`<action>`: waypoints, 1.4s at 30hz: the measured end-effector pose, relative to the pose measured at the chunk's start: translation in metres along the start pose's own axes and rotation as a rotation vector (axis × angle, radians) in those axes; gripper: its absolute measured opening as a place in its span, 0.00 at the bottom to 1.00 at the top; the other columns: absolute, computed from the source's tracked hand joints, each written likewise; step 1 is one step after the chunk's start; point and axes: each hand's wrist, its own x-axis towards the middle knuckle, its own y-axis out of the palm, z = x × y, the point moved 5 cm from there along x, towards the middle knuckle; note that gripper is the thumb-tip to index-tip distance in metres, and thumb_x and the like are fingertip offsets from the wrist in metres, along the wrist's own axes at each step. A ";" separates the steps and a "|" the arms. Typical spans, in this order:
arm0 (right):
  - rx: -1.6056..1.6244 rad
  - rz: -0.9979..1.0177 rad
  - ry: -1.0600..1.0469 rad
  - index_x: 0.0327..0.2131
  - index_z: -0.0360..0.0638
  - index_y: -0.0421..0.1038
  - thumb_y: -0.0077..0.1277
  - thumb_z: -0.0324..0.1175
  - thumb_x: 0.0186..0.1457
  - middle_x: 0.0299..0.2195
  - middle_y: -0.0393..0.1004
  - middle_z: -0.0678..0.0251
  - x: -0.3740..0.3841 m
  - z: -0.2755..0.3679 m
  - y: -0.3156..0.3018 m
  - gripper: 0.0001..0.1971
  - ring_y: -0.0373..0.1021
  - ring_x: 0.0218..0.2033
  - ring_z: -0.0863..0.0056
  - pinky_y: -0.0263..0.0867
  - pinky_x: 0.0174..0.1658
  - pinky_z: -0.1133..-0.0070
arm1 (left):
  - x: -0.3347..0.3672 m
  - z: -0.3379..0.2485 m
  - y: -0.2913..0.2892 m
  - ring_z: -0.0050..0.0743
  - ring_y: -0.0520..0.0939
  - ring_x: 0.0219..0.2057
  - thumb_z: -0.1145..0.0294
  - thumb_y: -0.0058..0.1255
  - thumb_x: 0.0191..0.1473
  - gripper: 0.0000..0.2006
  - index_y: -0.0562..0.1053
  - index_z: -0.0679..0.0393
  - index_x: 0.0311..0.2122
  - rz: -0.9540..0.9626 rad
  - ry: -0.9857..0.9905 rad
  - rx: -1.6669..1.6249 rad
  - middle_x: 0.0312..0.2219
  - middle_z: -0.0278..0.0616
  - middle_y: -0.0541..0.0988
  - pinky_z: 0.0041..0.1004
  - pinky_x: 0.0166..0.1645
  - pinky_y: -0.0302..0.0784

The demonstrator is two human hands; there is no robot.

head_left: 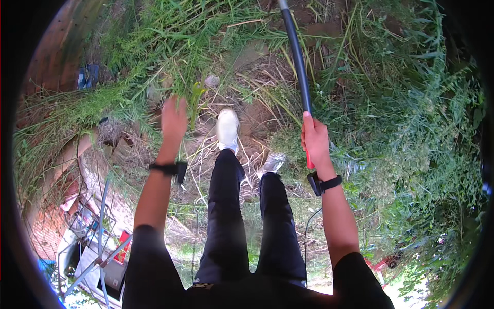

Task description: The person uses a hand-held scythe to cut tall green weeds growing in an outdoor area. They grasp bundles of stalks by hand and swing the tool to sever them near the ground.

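My right hand (316,140) is closed around the lower part of a long black pole (297,59) with a red end, the thumb lying along it. The pole runs up and away past the top edge, where a bit of bare metal shows; whatever it carries there is out of view. On the other side, my left hand (174,122) is raised over the weeds, slightly blurred, with its fingers stretched out and nothing in it. Green weeds (190,44) stand in front of both hands, and a small yellow-green plant (197,91) is close to the left one.
Dry stalks (257,110) litter the soil around my white shoes (227,127). Dense tall weeds (396,134) fill the right side. At the left are a brick wall (62,38), a blue object (88,76) and, lower down, a metal frame (101,247) among clutter. A thin cable hangs beside my right leg.
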 end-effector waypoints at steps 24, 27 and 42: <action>-0.762 0.208 -0.033 0.24 0.38 0.77 0.40 0.68 0.56 0.19 0.76 0.53 0.065 -0.039 0.131 0.36 0.76 0.28 0.51 0.73 0.36 0.62 | -0.004 0.041 0.116 0.72 0.79 0.33 0.58 0.37 0.63 0.18 0.69 0.66 0.39 0.423 -0.379 0.138 0.29 0.67 0.78 0.57 0.41 0.76; -0.885 0.119 -0.123 0.21 0.35 0.75 0.43 0.67 0.55 0.19 0.74 0.47 0.069 -0.021 0.130 0.37 0.74 0.27 0.47 0.71 0.33 0.59 | -0.003 0.038 0.118 0.71 0.79 0.32 0.59 0.37 0.63 0.17 0.70 0.65 0.37 0.391 -0.353 0.150 0.28 0.66 0.78 0.56 0.39 0.76; -0.974 0.198 -0.186 0.27 0.37 0.75 0.40 0.63 0.60 0.22 0.76 0.48 0.039 -0.032 0.109 0.33 0.76 0.29 0.49 0.74 0.31 0.59 | -0.003 0.041 0.123 0.69 0.80 0.35 0.60 0.38 0.62 0.17 0.69 0.66 0.38 0.418 -0.348 0.226 0.30 0.67 0.79 0.55 0.41 0.76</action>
